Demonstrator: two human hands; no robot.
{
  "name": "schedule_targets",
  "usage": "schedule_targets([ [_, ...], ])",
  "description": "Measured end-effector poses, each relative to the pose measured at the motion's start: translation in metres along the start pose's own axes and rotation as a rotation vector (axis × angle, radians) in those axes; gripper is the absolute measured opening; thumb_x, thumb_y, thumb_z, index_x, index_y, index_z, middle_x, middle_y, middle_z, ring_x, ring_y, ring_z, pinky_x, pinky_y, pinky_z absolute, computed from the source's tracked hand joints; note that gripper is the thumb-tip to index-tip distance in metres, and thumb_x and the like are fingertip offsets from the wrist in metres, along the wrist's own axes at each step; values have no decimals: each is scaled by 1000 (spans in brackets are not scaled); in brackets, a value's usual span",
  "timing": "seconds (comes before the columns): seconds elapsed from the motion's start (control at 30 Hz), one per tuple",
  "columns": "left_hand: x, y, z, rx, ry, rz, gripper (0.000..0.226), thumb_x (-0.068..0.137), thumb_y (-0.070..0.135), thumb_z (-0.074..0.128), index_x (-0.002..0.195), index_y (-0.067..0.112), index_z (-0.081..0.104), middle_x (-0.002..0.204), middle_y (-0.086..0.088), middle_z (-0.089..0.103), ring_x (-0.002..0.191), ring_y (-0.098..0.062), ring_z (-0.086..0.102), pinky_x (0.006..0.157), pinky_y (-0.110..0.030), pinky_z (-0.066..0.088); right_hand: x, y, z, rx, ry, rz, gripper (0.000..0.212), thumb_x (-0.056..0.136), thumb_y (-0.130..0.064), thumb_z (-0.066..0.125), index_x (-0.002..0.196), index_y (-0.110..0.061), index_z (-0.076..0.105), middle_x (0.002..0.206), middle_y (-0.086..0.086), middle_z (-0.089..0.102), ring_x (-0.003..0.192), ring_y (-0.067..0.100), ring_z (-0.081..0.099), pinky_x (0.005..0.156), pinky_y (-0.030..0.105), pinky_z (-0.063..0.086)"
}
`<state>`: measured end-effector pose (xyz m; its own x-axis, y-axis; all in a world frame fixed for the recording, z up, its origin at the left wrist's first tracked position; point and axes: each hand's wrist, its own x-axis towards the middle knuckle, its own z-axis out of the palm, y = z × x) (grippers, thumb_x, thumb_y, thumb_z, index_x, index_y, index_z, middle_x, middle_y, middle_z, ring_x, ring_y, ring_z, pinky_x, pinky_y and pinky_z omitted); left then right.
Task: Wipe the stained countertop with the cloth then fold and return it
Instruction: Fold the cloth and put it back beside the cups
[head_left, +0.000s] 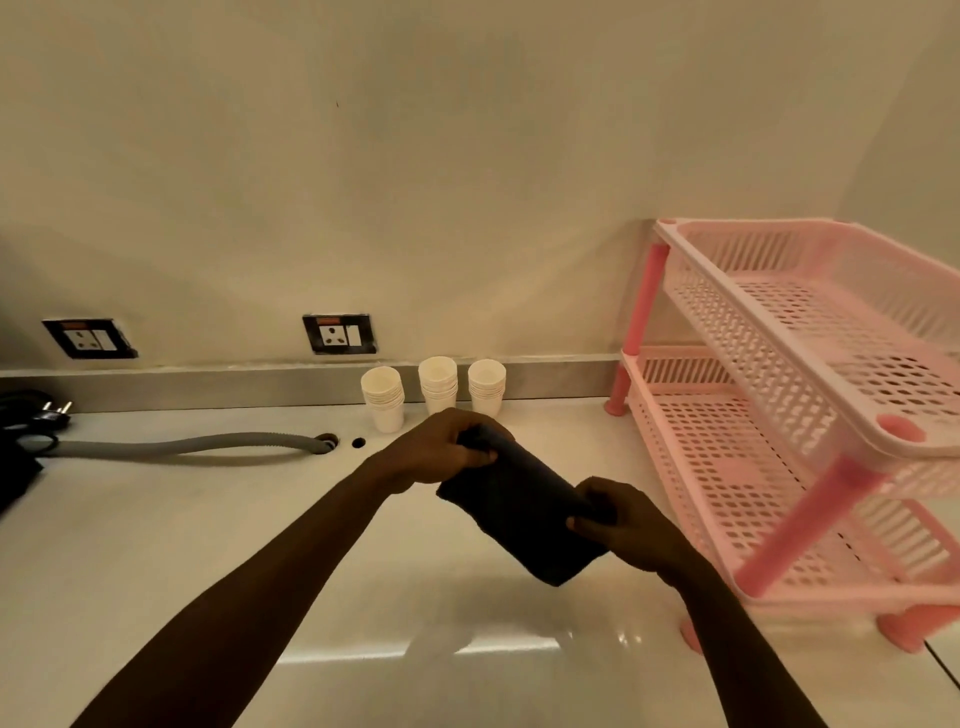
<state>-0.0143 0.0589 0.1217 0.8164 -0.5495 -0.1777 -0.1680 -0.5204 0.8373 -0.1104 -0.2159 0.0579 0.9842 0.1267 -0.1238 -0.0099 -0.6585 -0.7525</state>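
I hold the dark cloth (524, 514) in the air above the white countertop (156, 545), with both my hands on it. The cloth is folded into a thick, narrow bundle that runs slanted from upper left to lower right. My left hand (441, 452) is closed around its far upper end, fingers wrapped over the top edge. My right hand (623, 525) pinches the near right side, the thumb lying on top of the fabric. The cloth does not touch the counter; its faint shadow falls on the glossy surface below.

Just to the right of my right hand stands a pink two-tier plastic rack (800, 395), and both of its tiers look bare. Behind my hands, against the grey backsplash, three stacks of white paper cups (435, 387) stand in a row. To the left, a grey corrugated hose (182, 446) lies on the counter and goes into a hole. Two wall sockets (340, 333) sit above the backsplash. A black cable with plug (36, 415) lies at the far left edge.
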Motion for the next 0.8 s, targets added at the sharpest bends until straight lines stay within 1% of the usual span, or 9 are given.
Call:
schedule_targets([
  [0.1, 27, -9, -5, 178, 59, -33, 30, 91, 12, 70, 120, 20, 68, 115, 4, 67, 110, -14, 60, 95, -28, 51, 23, 3, -13, -33, 63, 20, 17, 86, -24, 74, 100, -30, 68, 96, -8, 73, 90, 10, 69, 81, 30, 57],
  [0.17, 46, -15, -2, 381, 110, -7, 30, 87, 13, 75, 116, 18, 71, 115, 0, 67, 107, -16, 60, 92, -29, 52, 45, 7, -19, -200, 123, 29, 19, 85, -23, 74, 102, -29, 71, 100, -6, 72, 92, 13, 66, 78, 19, 48],
  [0.27, 81, -24, 11, 627, 197, -46, 29, 85, 21, 74, 113, 20, 70, 118, -3, 61, 108, -21, 59, 86, -32, 53, 88, 8, -22, -560, 337, 112, 24, 83, -28, 73, 107, -29, 74, 111, 5, 65, 100, 23, 60, 82, 27, 47],
  [0.37, 111, -26, 26, 694, 316, -105, 33, 85, 32, 71, 113, 17, 63, 111, -7, 67, 102, -28, 66, 79, -36, 54, 126, 5, -21, -531, 464, 243, 20, 86, -25, 68, 105, -20, 69, 99, 9, 66, 91, 27, 66, 82, 36, 56],
  [0.47, 141, -24, 35, 629, 351, -174, 33, 84, 31, 69, 110, 13, 60, 102, -10, 71, 94, -31, 69, 78, -38, 57, 165, 10, -26, -384, 461, 307, 23, 86, -23, 65, 108, -20, 61, 96, 9, 70, 90, 30, 68, 79, 37, 55],
  [0.57, 168, -27, 36, 289, 374, -278, 27, 85, 19, 58, 110, 12, 61, 91, -10, 73, 76, -30, 74, 72, -41, 64, 197, 27, -38, -59, 455, 349, 29, 88, -17, 60, 117, -19, 60, 109, 12, 69, 102, 33, 66, 89, 39, 52],
  [0.63, 183, -34, 37, 68, 383, -275, 28, 83, 13, 56, 110, 14, 61, 94, -16, 73, 75, -33, 75, 72, -47, 65, 210, 43, -42, 58, 461, 309, 37, 89, -20, 61, 125, -27, 54, 118, 9, 66, 111, 31, 64, 96, 46, 53],
  [0.7, 190, -40, 44, 6, 438, -205, 31, 84, 10, 57, 114, 19, 63, 103, -17, 72, 88, -34, 74, 81, -46, 63, 212, 52, -42, 98, 504, 235, 50, 89, -18, 63, 133, -36, 46, 133, 2, 60, 124, 27, 57, 103, 48, 49],
  [0.8, 191, -54, 59, 80, 456, -129, 39, 93, 5, 58, 131, 14, 59, 125, -14, 67, 113, -32, 63, 95, -35, 52, 206, 67, -30, 132, 439, 247, 58, 93, -10, 61, 144, -29, 42, 144, 4, 54, 131, 25, 51, 108, 41, 43],
])
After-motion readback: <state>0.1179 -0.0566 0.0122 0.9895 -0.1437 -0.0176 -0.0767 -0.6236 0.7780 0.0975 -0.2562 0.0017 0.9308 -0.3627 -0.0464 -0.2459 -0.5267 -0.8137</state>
